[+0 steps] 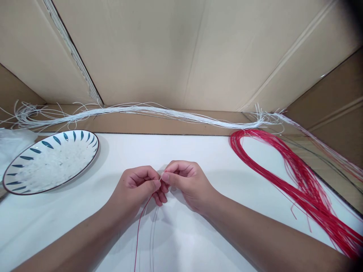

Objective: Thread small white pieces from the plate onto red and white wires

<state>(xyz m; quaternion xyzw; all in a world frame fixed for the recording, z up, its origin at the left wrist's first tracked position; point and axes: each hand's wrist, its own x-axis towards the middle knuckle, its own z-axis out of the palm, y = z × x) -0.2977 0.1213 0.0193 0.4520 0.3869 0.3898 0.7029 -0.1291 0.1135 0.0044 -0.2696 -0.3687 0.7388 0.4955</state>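
Bare forearms (255, 230) angle in from the lower corners; at center frame, left hand (141, 182) and right hand (185, 180) narrowly pinch a thin red string (138, 226) (its tail trails to the bottom edge), a red bundle (302, 198) at right.

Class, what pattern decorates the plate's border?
Dark teal leaf-shaped strokes on white, edged brown; the plate shows best in the head view.

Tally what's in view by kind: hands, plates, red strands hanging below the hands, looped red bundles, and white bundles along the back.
Hands: 2 (left hand, right hand)
Plate: 1
Hanging red strand: 1
Looped red bundle: 1
White bundle along the back: 1
Total: 6
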